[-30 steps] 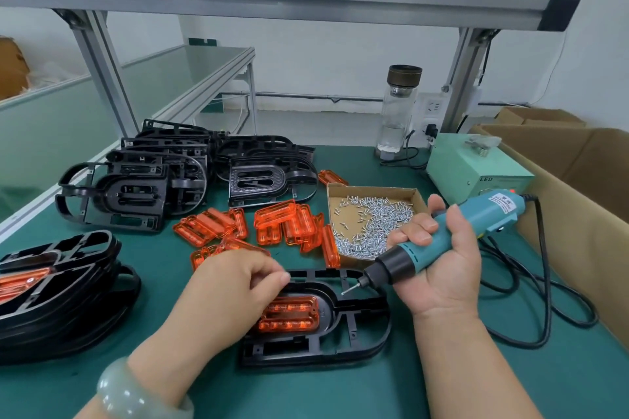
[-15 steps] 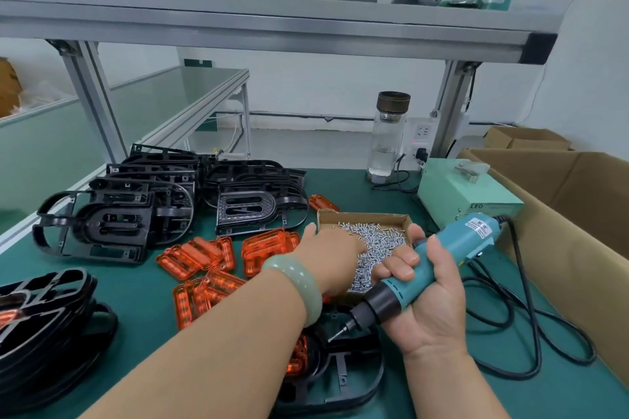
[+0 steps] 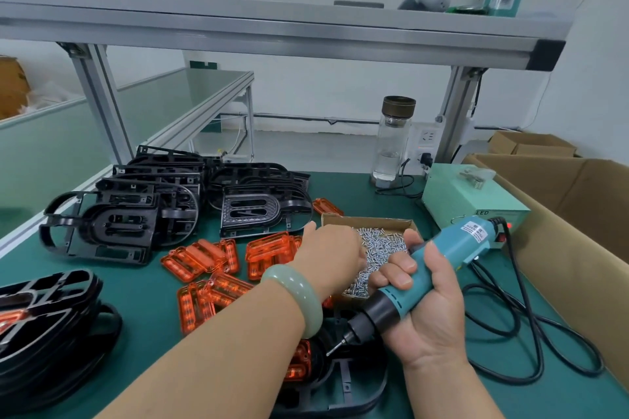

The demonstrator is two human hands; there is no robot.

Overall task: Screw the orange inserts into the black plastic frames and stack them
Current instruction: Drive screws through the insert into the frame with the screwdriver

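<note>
Reaching into the screw box (image 3: 367, 220) — the left hand (image 3: 328, 253) hides its grip.

Orange inserts (image 3: 269, 253), black frames (image 3: 112, 224)

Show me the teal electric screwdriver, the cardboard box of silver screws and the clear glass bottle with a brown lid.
Teal electric screwdriver (image 3: 454, 248): head view, on its teal barrel.
Cardboard box of silver screws (image 3: 367, 222): head view, on its far wall.
Clear glass bottle (image 3: 391, 143): head view, on its glass body.
</note>
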